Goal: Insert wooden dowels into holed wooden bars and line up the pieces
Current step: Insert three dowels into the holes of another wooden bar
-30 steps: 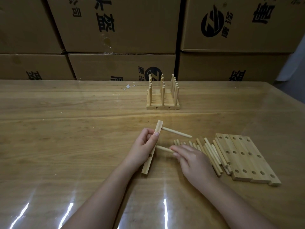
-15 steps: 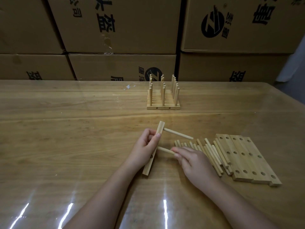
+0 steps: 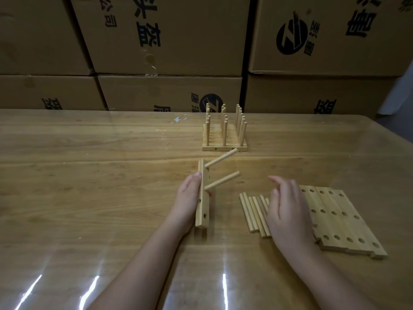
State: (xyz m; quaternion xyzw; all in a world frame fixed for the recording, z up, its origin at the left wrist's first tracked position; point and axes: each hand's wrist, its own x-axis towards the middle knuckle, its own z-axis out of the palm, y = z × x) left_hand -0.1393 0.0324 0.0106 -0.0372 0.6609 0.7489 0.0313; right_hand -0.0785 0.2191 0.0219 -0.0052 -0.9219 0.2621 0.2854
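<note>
My left hand [image 3: 188,201] grips a holed wooden bar [image 3: 202,205] standing on its long edge on the table. Two dowels stick out of it to the right: an upper dowel [image 3: 221,160] and a lower dowel [image 3: 222,180]. My right hand [image 3: 287,208] hovers with relaxed fingers, holding nothing, over a pile of loose dowels [image 3: 252,212]. A row of flat holed bars [image 3: 337,217] lies to its right. Finished bars with upright dowels [image 3: 224,133] stand lined up farther back.
Stacked cardboard boxes [image 3: 169,41] form a wall behind the wooden table [image 3: 89,175]. The table's right edge curves away at the far right. A small white scrap [image 3: 177,119] lies near the back.
The second dowel now sits in the bar and my right hand has let go and drawn back over the loose dowels. My left hand has turned the bar more upright.
</note>
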